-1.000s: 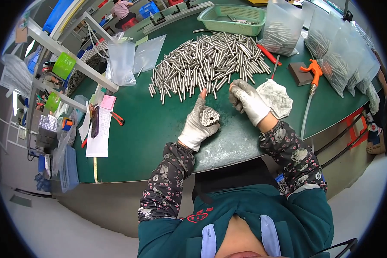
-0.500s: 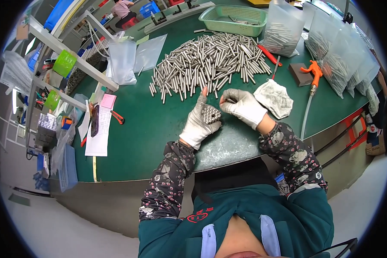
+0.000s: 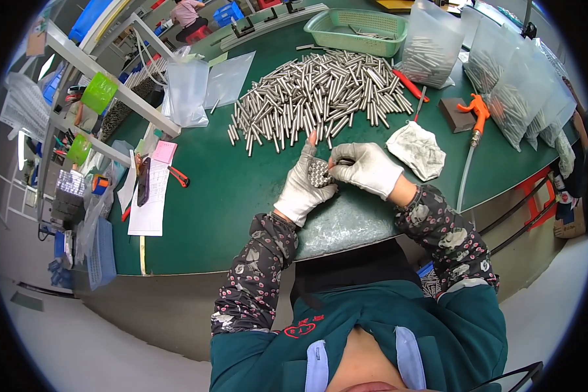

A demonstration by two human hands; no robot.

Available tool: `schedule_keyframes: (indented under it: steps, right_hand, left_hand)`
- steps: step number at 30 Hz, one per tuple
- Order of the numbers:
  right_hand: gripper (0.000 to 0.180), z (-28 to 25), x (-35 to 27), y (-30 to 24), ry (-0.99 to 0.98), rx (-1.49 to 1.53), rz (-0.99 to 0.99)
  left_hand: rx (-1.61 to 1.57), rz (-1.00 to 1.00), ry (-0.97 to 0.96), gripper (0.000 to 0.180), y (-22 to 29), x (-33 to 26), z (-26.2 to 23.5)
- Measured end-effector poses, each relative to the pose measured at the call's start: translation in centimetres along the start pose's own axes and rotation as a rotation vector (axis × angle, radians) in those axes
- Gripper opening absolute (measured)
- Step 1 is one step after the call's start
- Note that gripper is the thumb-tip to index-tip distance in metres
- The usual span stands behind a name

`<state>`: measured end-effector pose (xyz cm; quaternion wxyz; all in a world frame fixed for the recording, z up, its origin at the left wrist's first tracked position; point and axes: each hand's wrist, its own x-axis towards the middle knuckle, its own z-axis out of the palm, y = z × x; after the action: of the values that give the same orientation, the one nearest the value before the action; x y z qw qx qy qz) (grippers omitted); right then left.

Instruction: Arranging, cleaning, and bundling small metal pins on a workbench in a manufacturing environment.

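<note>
Bundle [image 3: 318,174] of steel pins in my left hand [image 3: 300,195], over the table [image 3: 228,196], between the pile [image 3: 320,91] and my near edge. Only the pins' end faces show; their lengths are hidden behind my glove, and the bundle's right edge is partly covered by my other fingertips. Left fingers wrapped round it, thumb up along its left side, bare tip toward the pile. Right hand [image 3: 371,171]: fingers bent in, tips at the bundle's right edge; a dark patch between thumb and fingers, too small to read, so I cannot tell whether they grip a pin. Lower ends of the bundle out of sight. End faces turned up toward my eyes, so its long axis runs roughly along my line of sight; exact tilt unclear. Cloth [image 3: 417,151] just beyond my right wrist. Bags [image 3: 513,85] at far right overlap, muddling their contents.
</note>
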<state>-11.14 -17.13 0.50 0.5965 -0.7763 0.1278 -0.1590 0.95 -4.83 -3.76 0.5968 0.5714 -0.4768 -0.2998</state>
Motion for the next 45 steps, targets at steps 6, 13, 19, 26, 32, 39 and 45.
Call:
schedule_keyframes:
  steps: [6, 13, 19, 26, 32, 39, 45]
  right_hand:
    - [0.014, 0.1, 0.6, -2.4, -0.075, -0.519, -0.217]
    - [0.015, 0.7, 1.7, -3.4, -0.230, -0.848, -0.440]
    - [0.011, 0.8, 2.8, -3.5, -0.315, -1.111, -0.563]
    - [0.008, 0.5, 2.2, -4.7, -0.240, -1.189, -0.785]
    - [0.018, 0.2, 1.8, -4.8, -0.287, -0.974, -0.403]
    - [0.012, -1.0, 1.5, -2.7, -0.017, -0.193, -0.361]
    - [0.013, -3.4, 2.3, -0.2, 0.266, 0.553, 0.042]
  left_hand:
    - [-0.037, 0.080, 0.020, 0.101, -1.4, 0.3, 0.0]
    - [-1.215, -0.405, 0.009, 0.052, -3.3, 1.5, -0.8]
    - [0.318, 0.247, 0.032, 0.063, -0.1, 0.6, 0.5]
    - [0.733, 0.401, -0.023, 0.099, -2.8, 1.3, -0.5]
    - [-0.855, -0.061, -0.219, 0.102, -3.8, 0.6, -1.6]
    - [-0.207, 0.070, -0.020, 0.113, -1.1, -0.1, -0.2]
    - [0.035, 0.067, 0.005, 0.115, 0.2, -0.4, -0.1]
